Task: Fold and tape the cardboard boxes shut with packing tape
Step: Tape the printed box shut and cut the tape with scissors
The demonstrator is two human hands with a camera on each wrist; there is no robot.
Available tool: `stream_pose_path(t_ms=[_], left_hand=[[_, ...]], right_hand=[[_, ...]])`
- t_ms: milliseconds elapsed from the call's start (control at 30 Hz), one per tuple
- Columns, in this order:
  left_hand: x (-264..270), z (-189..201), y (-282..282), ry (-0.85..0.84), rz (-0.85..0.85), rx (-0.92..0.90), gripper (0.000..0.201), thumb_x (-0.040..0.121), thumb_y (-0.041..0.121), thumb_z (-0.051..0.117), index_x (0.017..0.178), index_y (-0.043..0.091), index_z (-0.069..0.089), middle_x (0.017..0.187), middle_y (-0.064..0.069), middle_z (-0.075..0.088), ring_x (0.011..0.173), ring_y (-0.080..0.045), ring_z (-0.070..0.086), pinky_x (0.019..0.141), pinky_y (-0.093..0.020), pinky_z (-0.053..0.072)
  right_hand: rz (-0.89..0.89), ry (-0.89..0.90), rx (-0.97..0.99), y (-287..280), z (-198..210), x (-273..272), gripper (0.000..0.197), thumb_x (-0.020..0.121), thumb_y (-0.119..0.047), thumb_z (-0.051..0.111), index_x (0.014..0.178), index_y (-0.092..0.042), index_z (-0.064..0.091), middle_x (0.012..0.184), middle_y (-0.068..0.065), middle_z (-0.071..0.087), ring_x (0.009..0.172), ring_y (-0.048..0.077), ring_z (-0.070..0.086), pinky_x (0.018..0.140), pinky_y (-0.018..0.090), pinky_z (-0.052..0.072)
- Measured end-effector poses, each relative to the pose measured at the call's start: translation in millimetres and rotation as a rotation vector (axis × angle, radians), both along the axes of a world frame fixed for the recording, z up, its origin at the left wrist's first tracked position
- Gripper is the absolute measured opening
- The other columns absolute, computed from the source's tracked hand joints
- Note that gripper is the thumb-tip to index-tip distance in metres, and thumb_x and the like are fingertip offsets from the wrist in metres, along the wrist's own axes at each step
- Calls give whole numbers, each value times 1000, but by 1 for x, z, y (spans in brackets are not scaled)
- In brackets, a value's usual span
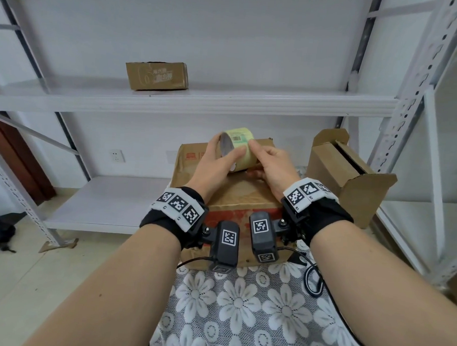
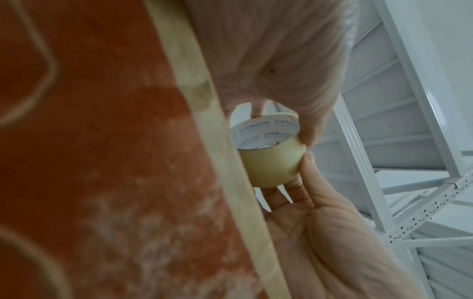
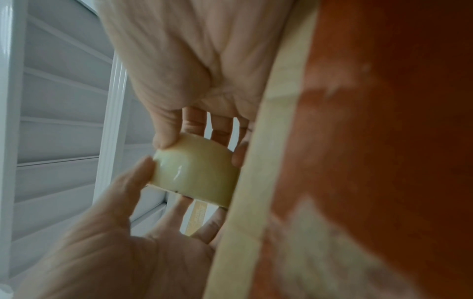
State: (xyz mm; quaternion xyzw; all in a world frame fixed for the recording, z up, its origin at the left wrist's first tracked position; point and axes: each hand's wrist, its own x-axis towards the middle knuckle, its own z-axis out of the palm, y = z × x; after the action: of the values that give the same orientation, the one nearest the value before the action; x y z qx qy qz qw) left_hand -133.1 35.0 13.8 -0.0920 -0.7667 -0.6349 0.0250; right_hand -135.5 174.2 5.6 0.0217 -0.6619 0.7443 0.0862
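Note:
A yellowish roll of packing tape (image 1: 240,149) is held in the air just above a brown cardboard box (image 1: 236,197) with red print on its front. My left hand (image 1: 224,151) grips the roll's left end, thumb on the outside and fingers around the rim. My right hand (image 1: 253,158) holds the right side, index finger on top and thumb underneath. In the left wrist view the tape roll (image 2: 271,161) shows its white printed core, beside the box's red face (image 2: 102,161). In the right wrist view the tape roll (image 3: 197,172) sits between both hands, next to the box (image 3: 384,141).
An open-flapped cardboard box (image 1: 349,174) stands to the right. A small closed box (image 1: 157,75) sits on the upper white shelf (image 1: 199,102). A floral lace cloth (image 1: 241,305) lies under the near box, with a black cable (image 1: 314,278) on it. White perforated shelf posts (image 1: 411,103) stand at the right.

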Motion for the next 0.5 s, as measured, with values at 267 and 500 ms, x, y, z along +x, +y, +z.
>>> stream_pose_path(t_ms=[267,500], left_hand=[[-3,-3,1,-43,11,-10,95,63,80,57,145,35,36,136,4,56,120,-18,57,107,-41,42],[3,1,-3,1,-22,-40,90,71,48,76,149,30,32,139,6,52,121,-13,54,106,-34,42]], right_hand=[[1,17,182,0,-3,3,43,78,-46,71,84,-3,70,70,2,61,58,13,52,55,25,45],[-53,10,68,1,0,-2,37,92,-41,56,77,-10,67,71,10,60,53,16,53,51,26,43]])
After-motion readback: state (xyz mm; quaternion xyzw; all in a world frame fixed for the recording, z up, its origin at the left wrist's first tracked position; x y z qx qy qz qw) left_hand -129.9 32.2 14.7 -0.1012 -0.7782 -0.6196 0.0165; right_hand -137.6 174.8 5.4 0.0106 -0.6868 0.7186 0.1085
